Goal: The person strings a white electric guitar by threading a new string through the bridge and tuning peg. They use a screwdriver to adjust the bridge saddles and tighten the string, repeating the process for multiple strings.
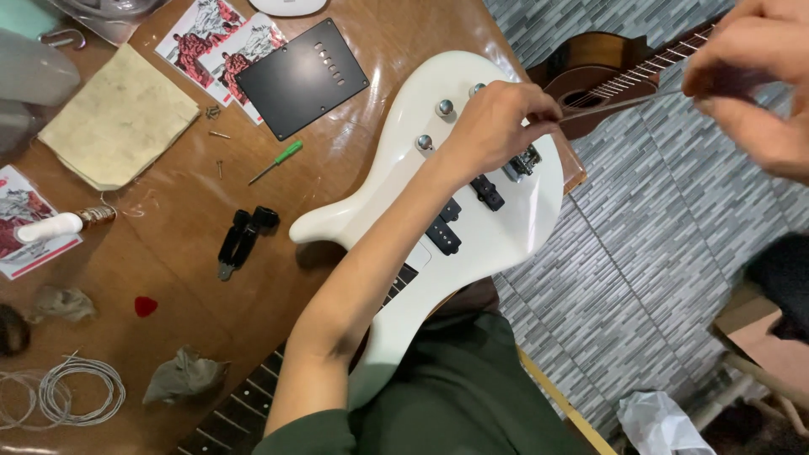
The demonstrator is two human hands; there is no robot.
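A white electric bass guitar [421,101] lies across a brown wooden table [168,278], its dark neck [244,404] running to the bottom left. My left hand [497,122] is over the bridge [522,162], fingers pinched on a thin bass string [611,104]. The string runs taut to the upper right, where my right hand [750,76], blurred, grips its other end. Two metal knobs [444,107] sit beside my left wrist. Black pickups [444,236] show past my forearm.
A brown ukulele [590,72] lies off the table's edge over the grey tiled floor. On the table are a black backplate [299,76], green screwdriver [276,162], black string winder [240,240], red pick [145,305], coiled strings [80,392], a cloth [118,118] and loose screws [212,111].
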